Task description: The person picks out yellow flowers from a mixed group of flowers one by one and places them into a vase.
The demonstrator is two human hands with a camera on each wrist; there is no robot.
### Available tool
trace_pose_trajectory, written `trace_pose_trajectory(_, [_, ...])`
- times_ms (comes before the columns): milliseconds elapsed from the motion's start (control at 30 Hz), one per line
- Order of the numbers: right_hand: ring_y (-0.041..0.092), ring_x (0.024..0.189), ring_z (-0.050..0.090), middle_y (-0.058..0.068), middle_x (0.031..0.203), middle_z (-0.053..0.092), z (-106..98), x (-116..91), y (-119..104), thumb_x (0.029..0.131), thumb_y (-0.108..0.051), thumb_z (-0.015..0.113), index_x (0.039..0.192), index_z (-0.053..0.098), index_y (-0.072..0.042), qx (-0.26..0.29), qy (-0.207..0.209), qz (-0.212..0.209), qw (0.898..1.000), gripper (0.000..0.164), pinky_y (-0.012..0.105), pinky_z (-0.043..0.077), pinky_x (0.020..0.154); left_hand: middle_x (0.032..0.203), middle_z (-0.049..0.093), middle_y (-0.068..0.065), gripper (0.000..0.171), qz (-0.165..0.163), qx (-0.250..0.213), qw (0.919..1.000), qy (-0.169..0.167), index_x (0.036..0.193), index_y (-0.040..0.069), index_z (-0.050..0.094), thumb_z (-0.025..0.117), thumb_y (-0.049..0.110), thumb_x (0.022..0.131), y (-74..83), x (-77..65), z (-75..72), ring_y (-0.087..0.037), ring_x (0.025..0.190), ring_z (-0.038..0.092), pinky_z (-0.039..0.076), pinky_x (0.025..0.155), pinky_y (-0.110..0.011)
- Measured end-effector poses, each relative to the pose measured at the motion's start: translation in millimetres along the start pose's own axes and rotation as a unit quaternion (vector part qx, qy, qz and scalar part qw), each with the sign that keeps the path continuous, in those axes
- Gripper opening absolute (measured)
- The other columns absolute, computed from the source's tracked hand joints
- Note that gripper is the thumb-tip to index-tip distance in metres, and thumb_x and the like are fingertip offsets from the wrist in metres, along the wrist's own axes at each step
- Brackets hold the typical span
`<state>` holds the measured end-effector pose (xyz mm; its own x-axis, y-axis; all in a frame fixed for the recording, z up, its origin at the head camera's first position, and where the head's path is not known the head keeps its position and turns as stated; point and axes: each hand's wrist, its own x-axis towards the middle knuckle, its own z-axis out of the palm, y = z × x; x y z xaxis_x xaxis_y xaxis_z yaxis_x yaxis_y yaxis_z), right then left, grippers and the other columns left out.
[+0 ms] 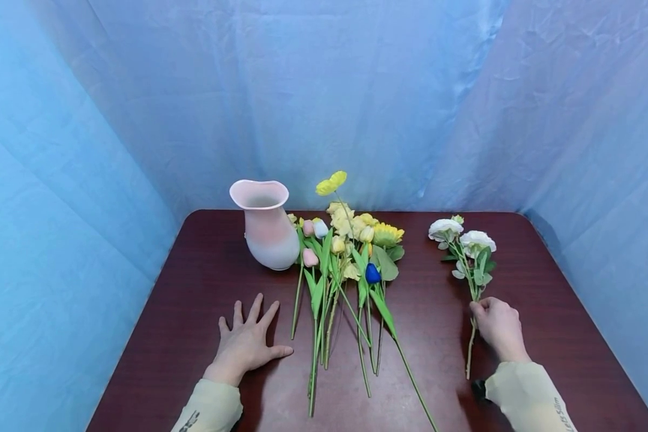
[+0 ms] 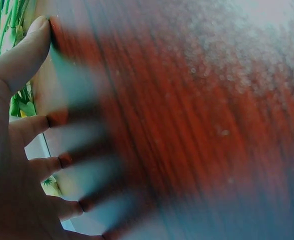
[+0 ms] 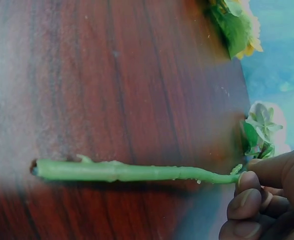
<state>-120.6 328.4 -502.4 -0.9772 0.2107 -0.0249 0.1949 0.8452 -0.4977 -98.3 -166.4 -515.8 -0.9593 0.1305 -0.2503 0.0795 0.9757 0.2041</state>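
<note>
At the right of the table, my right hand (image 1: 498, 324) pinches the green stem (image 3: 117, 171) of a white artificial flower spray (image 1: 476, 243) between thumb and fingers. Its blooms point toward the far edge, and the cut stem end points back toward me. My left hand (image 1: 246, 342) rests on the tabletop with its fingers spread, holding nothing; the left wrist view shows its fingertips touching the wood. Nearest to it lies a bunch of artificial flowers (image 1: 351, 240), with pink, white, yellow and blue blooms and long green stems. Behind the left hand stands a pink and white vase (image 1: 272, 231).
The dark reddish wooden table (image 1: 410, 372) has rounded far corners. Blue cloth (image 1: 324, 108) hangs behind it and along both sides. A small black object (image 1: 479, 390) shows beside the right sleeve. Several stems reach toward the table's near side.
</note>
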Motion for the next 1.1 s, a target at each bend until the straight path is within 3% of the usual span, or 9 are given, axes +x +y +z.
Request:
trace_pose_trajectory(200, [0.018, 0.049, 0.055, 0.002, 0.055, 0.059, 1, 0, 2, 0.098, -0.024, 0.052, 0.086, 0.064, 0.0, 0.006, -0.034, 0.027, 0.999, 0.029, 0.039, 0.045, 0.058, 0.16, 0.012, -0.012, 0.101, 0.0, -0.003, 1.0, -0.007, 0.151, 0.032, 0.027, 0.062, 0.079, 0.069, 1.2, -0.6, -1.7, -0.053, 0.138, 0.006, 0.013, 0.097, -0.081])
trace_pose_trajectory(300, [0.016, 0.047, 0.054, 0.0, 0.053, 0.058, -1, 0, 2, 0.097, -0.025, 0.053, 0.083, 0.064, -0.003, -0.005, -0.036, 0.028, 0.999, 0.029, 0.039, 0.044, 0.056, 0.16, 0.011, -0.012, 0.101, -0.001, -0.003, 0.9999, -0.01, 0.151, 0.032, 0.026, 0.062, 0.078, 0.07, 1.3, -0.9, -2.1, -0.053, 0.138, 0.006, 0.013, 0.097, -0.081])
trace_pose_trajectory(433, [0.025, 0.055, 0.054, 0.004, 0.061, 0.059, -3, 0, 4, 0.095, -0.029, 0.056, 0.082, 0.066, -0.006, -0.032, -0.031, 0.033, 0.998, 0.029, 0.044, 0.043, 0.054, 0.16, 0.01, -0.011, 0.101, -0.002, -0.001, 0.9999, -0.013, 0.152, 0.032, 0.025, 0.061, 0.078, 0.07, 1.2, -1.0, -1.5, -0.052, 0.138, 0.005, 0.012, 0.098, -0.08])
trace_pose_trajectory(633, [0.044, 0.068, 0.057, 0.024, 0.084, 0.064, -4, 1, 4, 0.093, -0.035, 0.058, 0.084, 0.067, -0.008, -0.052, -0.031, 0.057, 0.997, 0.031, 0.055, 0.046, 0.054, 0.16, 0.01, -0.011, 0.101, -0.002, -0.002, 0.9999, -0.012, 0.152, 0.032, 0.025, 0.061, 0.078, 0.07, 1.1, -0.1, -0.5, -0.052, 0.138, 0.005, 0.012, 0.098, -0.08])
trace_pose_trajectory(833, [0.049, 0.072, 0.057, 0.028, 0.09, 0.064, -7, -4, -5, 0.093, -0.04, 0.057, 0.095, 0.06, -0.005, -0.053, 0.013, 0.059, 0.997, 0.035, 0.056, 0.046, 0.053, 0.16, 0.008, -0.01, 0.101, -0.001, -0.001, 0.9999, -0.012, 0.152, 0.033, 0.023, 0.06, 0.079, 0.07, 0.0, 1.2, 0.5, -0.052, 0.139, 0.003, 0.012, 0.097, -0.08])
trace_pose_trajectory(1100, [0.048, 0.07, 0.057, 0.025, 0.09, 0.062, -11, -7, -23, 0.091, -0.035, 0.061, 0.11, 0.052, -0.002, -0.052, 0.082, 0.014, 0.995, 0.039, 0.056, 0.044, 0.051, 0.16, 0.009, -0.011, 0.101, 0.004, -0.002, 1.0, -0.008, 0.152, 0.033, 0.025, 0.06, 0.08, 0.07, -2.1, 1.6, 1.7, -0.053, 0.138, 0.004, 0.012, 0.096, -0.081])
